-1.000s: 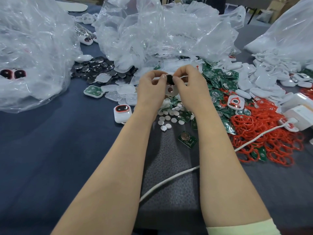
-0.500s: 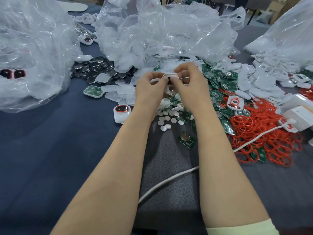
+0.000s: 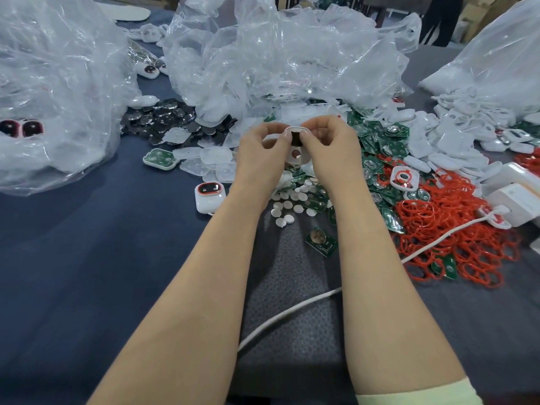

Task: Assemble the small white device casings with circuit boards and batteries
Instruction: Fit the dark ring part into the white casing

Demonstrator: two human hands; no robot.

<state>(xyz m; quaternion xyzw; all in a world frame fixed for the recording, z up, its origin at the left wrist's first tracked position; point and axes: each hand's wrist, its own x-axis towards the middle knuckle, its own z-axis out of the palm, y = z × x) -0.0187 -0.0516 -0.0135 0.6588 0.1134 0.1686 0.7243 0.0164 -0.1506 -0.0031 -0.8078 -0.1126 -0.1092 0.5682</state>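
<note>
— White plastic, that's what I see first. Where's the casing (image 3: pixel 302 159)?
— Held up off the table (image 3: pixel 87 258), between both hands. The left hand (image 3: pixel 258 154) and the right hand (image 3: pixel 333 150) each pinch it from their own side, fingers curled in tight on its far end.
— Which way does it point?
— Its long axis runs away from the person, with the far end raised and the broad face turned to the camera. A round hole shows in the near half. A dark piece (image 3: pixel 295 137) sits in the far half, right between the fingertips.
— Any writing?
— None legible. The white box (image 3: pixel 517 200), far right of the grip, carries faint print too small to read.
— What differs from half a second ago?
— Then only a white rim showed between the fingertips; now the dark piece is in sight. The hands are in much the same place.
— And around the grip?
— White discs (image 3: pixel 287 206) lie just below it. A lone circuit board (image 3: pixel 320 241) with a coin cell lies nearer the person, beside the right forearm. A finished device (image 3: pixel 209 197) with a red ring stands to the lower left. Red rings (image 3: pixel 455 229) are heaped to the right and clear bags (image 3: pixel 277 59) are piled beyond.
</note>
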